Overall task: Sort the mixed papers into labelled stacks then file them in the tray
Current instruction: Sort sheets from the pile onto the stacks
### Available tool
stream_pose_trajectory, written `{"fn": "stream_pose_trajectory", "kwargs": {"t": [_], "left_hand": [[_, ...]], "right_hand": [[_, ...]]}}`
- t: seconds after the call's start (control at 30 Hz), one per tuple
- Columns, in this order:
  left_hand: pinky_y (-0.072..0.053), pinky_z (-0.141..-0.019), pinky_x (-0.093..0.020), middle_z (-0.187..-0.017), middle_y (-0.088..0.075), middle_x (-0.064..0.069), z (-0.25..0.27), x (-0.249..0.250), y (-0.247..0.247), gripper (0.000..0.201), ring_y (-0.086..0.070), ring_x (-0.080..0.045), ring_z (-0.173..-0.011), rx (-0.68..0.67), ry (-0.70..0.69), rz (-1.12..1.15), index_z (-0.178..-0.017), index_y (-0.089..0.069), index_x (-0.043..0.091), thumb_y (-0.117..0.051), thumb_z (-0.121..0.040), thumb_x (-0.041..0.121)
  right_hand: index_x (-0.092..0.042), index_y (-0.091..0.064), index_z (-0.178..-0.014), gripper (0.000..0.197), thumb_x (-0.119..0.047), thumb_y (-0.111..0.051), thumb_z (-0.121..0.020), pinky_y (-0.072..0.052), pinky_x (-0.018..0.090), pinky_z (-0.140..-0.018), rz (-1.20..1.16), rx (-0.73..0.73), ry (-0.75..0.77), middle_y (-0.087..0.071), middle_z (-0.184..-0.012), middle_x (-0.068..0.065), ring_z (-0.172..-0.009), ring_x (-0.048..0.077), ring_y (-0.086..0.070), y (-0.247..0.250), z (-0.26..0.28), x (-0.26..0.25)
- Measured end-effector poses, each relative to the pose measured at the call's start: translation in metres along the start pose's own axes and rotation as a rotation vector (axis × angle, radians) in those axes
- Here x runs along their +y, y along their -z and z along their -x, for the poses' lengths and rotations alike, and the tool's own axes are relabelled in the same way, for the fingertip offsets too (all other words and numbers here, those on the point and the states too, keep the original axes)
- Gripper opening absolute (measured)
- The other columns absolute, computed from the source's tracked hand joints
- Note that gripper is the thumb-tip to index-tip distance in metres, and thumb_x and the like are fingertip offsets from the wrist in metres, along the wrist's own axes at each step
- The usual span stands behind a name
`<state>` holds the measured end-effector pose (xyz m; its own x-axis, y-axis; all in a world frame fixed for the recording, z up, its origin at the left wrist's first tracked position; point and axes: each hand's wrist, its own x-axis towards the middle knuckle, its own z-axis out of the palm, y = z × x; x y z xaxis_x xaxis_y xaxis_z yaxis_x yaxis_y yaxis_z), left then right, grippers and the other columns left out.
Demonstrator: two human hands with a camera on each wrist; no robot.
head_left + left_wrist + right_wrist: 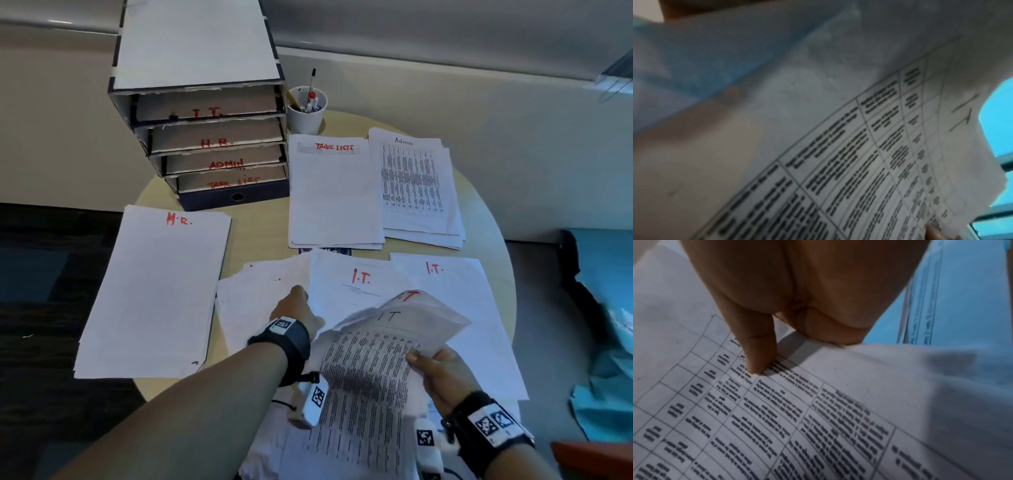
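My right hand pinches a curled printed table sheet marked "IT", thumb on top, fingers beneath, lifted over the near table edge. My left hand reaches forward onto the loose papers beside an "I.T." sheet; its fingers are hidden. Labelled stacks lie on the table: H.R., Task Lists, Admin and another I.T. sheet. The filing tray stands at the back left, with shelves marked I.T., H.R., ADMIN and TASK LIST.
A white cup of pens stands right of the tray. The round table's edge curves close behind the Admin stack. Blue fabric lies off the table's right side. The H.R. stack overhangs the left edge.
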<state>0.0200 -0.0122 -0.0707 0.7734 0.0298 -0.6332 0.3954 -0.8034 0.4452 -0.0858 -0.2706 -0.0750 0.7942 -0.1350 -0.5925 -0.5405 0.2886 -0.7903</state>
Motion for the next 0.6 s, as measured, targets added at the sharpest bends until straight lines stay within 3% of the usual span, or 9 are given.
{"fn": "stream_pose_trajectory", "kwargs": {"t": [0.07,0.13,0.17,0.23,0.3,0.37,0.4,0.5,0.6], "left_hand": [[-0.037,-0.060,-0.029,-0.083,-0.054,-0.004,0.003,-0.009,0.004,0.029,-0.048,-0.020,-0.067,0.042,-0.014,0.036,-0.081,-0.039,0.021,-0.068,-0.084,0.025],[-0.036,-0.059,-0.029,-0.076,-0.052,-0.001,0.005,-0.025,0.015,0.033,-0.047,-0.022,-0.066,0.120,0.000,0.071,-0.074,-0.038,0.021,-0.068,-0.085,0.026],[-0.035,-0.058,-0.029,-0.074,-0.051,-0.001,0.006,-0.035,0.021,0.035,-0.048,-0.022,-0.066,0.159,0.008,0.080,-0.073,-0.038,0.020,-0.071,-0.084,0.029],[-0.029,-0.053,-0.030,-0.068,-0.044,0.001,0.008,-0.057,0.032,0.043,-0.041,-0.019,-0.061,0.214,0.013,0.093,-0.071,-0.035,0.018,-0.075,-0.082,0.031],[-0.026,-0.052,-0.030,-0.067,-0.040,0.001,0.009,-0.073,0.039,0.044,-0.035,-0.019,-0.059,0.260,0.014,0.142,-0.073,-0.036,0.016,-0.078,-0.080,0.027],[-0.030,-0.053,-0.029,-0.069,-0.045,0.000,0.008,-0.081,0.041,0.037,-0.039,-0.019,-0.061,0.301,0.002,0.228,-0.079,-0.043,0.014,-0.079,-0.079,0.022],[-0.031,-0.052,-0.028,-0.070,-0.046,0.000,0.008,-0.084,0.041,0.035,-0.041,-0.019,-0.061,0.311,-0.002,0.249,-0.080,-0.044,0.014,-0.078,-0.080,0.021],[-0.027,-0.053,-0.030,-0.065,-0.038,-0.001,0.006,-0.090,0.038,0.039,-0.033,-0.019,-0.060,0.320,-0.041,0.254,-0.070,-0.037,0.016,-0.072,-0.086,0.021],[-0.025,-0.055,-0.032,-0.062,-0.029,-0.001,0.007,-0.096,0.040,0.046,-0.030,-0.021,-0.060,0.318,-0.083,0.226,-0.063,-0.030,0.016,-0.067,-0.090,0.025]], "right_hand": [[0.002,-0.063,-0.085,0.015,0.016,-0.060,-0.082,-0.055,0.023,-0.064,0.004,-0.019,0.006,-0.075,-0.080,0.011,-0.077,0.020,-0.070,-0.001,-0.002,-0.001],[-0.001,-0.067,-0.084,0.017,0.015,-0.065,-0.078,-0.053,0.033,-0.082,-0.013,-0.017,0.028,-0.075,-0.095,0.018,-0.094,0.028,-0.071,-0.002,-0.005,-0.002],[-0.004,-0.069,-0.080,0.016,0.010,-0.072,-0.073,-0.052,0.035,-0.085,-0.035,-0.029,0.038,-0.074,-0.100,0.020,-0.099,0.030,-0.070,-0.002,-0.006,-0.002],[-0.007,-0.073,-0.079,0.025,-0.005,-0.086,-0.057,-0.054,0.033,-0.084,-0.035,-0.048,0.032,-0.074,-0.104,0.021,-0.101,0.028,-0.071,-0.002,-0.007,0.000],[-0.004,-0.073,-0.091,0.049,-0.016,-0.092,-0.048,-0.051,0.036,-0.089,0.002,-0.055,0.026,-0.073,-0.109,0.020,-0.102,0.027,-0.070,-0.001,-0.009,0.005],[-0.002,-0.070,-0.105,0.080,-0.030,-0.099,-0.036,-0.047,0.039,-0.094,0.037,-0.081,0.020,-0.073,-0.112,0.018,-0.106,0.028,-0.069,-0.004,-0.008,0.006],[-0.002,-0.069,-0.109,0.086,-0.032,-0.099,-0.034,-0.047,0.040,-0.094,0.049,-0.091,0.018,-0.073,-0.113,0.018,-0.108,0.029,-0.068,-0.007,-0.008,0.005],[-0.003,-0.071,-0.110,0.080,-0.032,-0.097,-0.040,-0.049,0.045,-0.095,0.107,-0.134,0.027,-0.073,-0.112,0.018,-0.109,0.033,-0.067,-0.013,-0.007,-0.004],[-0.008,-0.077,-0.098,0.068,-0.040,-0.097,-0.042,-0.052,0.056,-0.095,0.193,-0.102,0.058,-0.074,-0.103,0.021,-0.099,0.038,-0.069,-0.018,-0.008,-0.011]]}}
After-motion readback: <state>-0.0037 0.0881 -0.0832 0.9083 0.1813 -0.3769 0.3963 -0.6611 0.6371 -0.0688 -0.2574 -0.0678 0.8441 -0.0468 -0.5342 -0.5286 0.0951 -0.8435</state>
